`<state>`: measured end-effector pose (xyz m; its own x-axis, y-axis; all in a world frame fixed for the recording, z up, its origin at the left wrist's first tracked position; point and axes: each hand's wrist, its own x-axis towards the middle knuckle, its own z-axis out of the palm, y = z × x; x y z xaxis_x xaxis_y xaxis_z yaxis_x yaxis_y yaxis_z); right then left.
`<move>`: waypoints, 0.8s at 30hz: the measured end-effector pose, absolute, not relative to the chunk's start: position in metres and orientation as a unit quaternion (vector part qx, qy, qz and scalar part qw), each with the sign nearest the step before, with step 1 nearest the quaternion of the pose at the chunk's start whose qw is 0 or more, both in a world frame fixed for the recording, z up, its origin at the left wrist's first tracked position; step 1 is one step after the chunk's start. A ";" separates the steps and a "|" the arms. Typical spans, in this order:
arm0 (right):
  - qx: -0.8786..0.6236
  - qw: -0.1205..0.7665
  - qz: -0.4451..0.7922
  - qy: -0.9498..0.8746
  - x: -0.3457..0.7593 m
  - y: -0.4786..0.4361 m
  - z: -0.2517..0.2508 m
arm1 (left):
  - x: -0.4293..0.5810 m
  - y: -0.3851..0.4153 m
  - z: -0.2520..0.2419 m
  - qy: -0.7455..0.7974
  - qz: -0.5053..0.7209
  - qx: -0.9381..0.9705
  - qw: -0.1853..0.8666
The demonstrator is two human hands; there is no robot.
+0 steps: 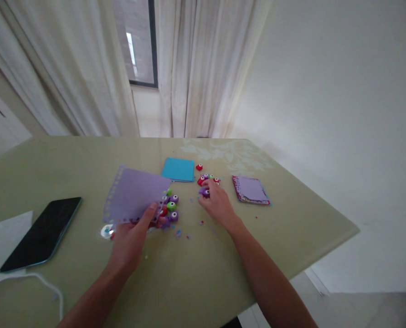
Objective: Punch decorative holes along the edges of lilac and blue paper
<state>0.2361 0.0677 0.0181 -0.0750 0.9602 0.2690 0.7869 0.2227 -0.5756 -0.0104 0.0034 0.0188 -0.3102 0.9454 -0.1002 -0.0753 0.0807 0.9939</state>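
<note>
My left hand [131, 239] is closed on a sheet of purple paper [137, 191], thumb on top. Small cut-outs run along the paper's left, lower and right edges. Under and beside its right edge lie several small craft punches [171, 206] in purple, green and red, each with a round white spot. My right hand [218, 205] has its fingers round a purple craft punch [204, 192], low over the table or touching it; I cannot tell which. Just beyond those fingers is a group of more punches [211, 177], partly hidden by the hand.
A blue paper stack [178, 169] and a lone red punch [199, 167] are at the back. A stack of cut papers [252, 189] lies right. Paper bits [178, 234] are scattered between the hands. Left are a black tablet [42, 234], white sheet [4, 241] and white cable [54, 288].
</note>
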 end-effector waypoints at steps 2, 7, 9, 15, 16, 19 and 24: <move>-0.547 0.414 0.283 -0.670 0.230 0.062 0.023 | -0.009 0.001 0.021 0.583 0.557 0.396 0.439; -0.413 0.485 0.593 -0.492 0.202 0.044 0.029 | -0.006 -0.004 0.027 0.590 0.530 0.440 0.421; -0.409 0.482 0.626 -0.456 0.193 0.040 0.028 | -0.006 -0.005 0.029 0.595 0.516 0.450 0.420; -0.394 0.490 0.645 -0.435 0.188 0.038 0.025 | -0.003 -0.008 0.035 0.598 0.493 0.465 0.429; -0.393 0.490 0.643 -0.439 0.188 0.037 0.026 | -0.002 -0.008 0.036 0.596 0.490 0.465 0.433; -0.392 0.489 0.638 -0.447 0.189 0.037 0.026 | 0.000 -0.008 0.038 0.598 0.476 0.471 0.440; -0.388 0.510 0.632 -0.436 0.187 0.039 0.022 | 0.002 -0.007 0.034 0.593 0.464 0.483 0.447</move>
